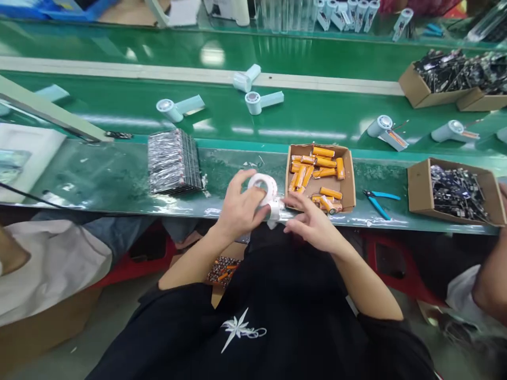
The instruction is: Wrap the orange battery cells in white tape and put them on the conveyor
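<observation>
My left hand [241,206] is closed around a roll of white tape [270,186] at the bench's front edge, with fingers in and over its ring. A pale, shiny piece [274,209] shows below the roll by my left thumb; I cannot make out whether it is loose tape. Just to the right, my right hand [312,221] has its fingertips close to that piece, thumb and fingers apart, with nothing visible in them. Behind the right hand, a cardboard box [347,182] holds several orange-wrapped cylindrical cells [325,162].
Left of my hands stands a stack of black, film-wrapped sheets [174,161]. Blue-handled cutters [382,203] and a box of small circuit parts [420,190] lie to the right. Light-blue handheld housings [253,103] rest on the green line behind. People sit on both sides.
</observation>
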### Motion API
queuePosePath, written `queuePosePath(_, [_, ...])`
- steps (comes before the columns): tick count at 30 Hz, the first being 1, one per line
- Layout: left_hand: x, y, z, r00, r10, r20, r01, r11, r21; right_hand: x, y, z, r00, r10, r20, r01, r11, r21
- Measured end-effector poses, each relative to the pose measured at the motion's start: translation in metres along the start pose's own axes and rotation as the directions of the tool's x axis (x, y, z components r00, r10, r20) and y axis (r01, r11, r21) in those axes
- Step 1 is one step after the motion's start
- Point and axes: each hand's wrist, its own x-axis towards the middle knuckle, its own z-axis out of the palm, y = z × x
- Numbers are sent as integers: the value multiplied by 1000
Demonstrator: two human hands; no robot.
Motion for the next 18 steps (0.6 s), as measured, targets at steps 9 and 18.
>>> queuePosePath(9, [-2,-11,0,924,349,-153,-351,936,18,-40,-32,-47,890,231,393,-61,914,-400])
queuePosePath(18, [5,19,10,891,360,-276,-400,910,-108,90,-18,-123,927,-326,-183,-91,277,-956])
